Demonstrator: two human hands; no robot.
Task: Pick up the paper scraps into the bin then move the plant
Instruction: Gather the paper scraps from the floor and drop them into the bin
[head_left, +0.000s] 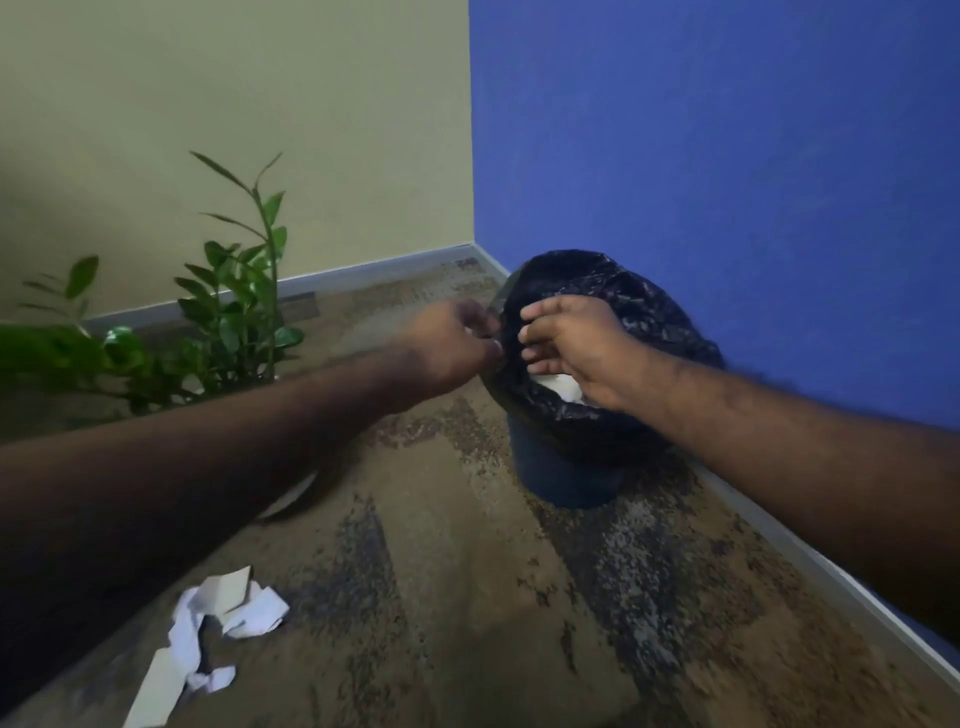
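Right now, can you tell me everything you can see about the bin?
The bin is small, round and dark blue, and it stands upright on the patterned carpet by the blue wall, near the corner. A crinkly, shiny black plastic bag lines it and puffs out over its rim. White paper shows inside. The left hand is at the bag's edge, and the right hand reaches over the opening.

Bin (563, 475): dark blue, lined with a glossy black bag (613, 291). Paper scraps (208, 631) on the floor: white, some beige. Plant (234, 312): green leaves. Carpet (467, 597): brown, mottled with dark grey patches. Walls: one beige (234, 104), one blue (727, 156); skirting (363, 270) pale grey.
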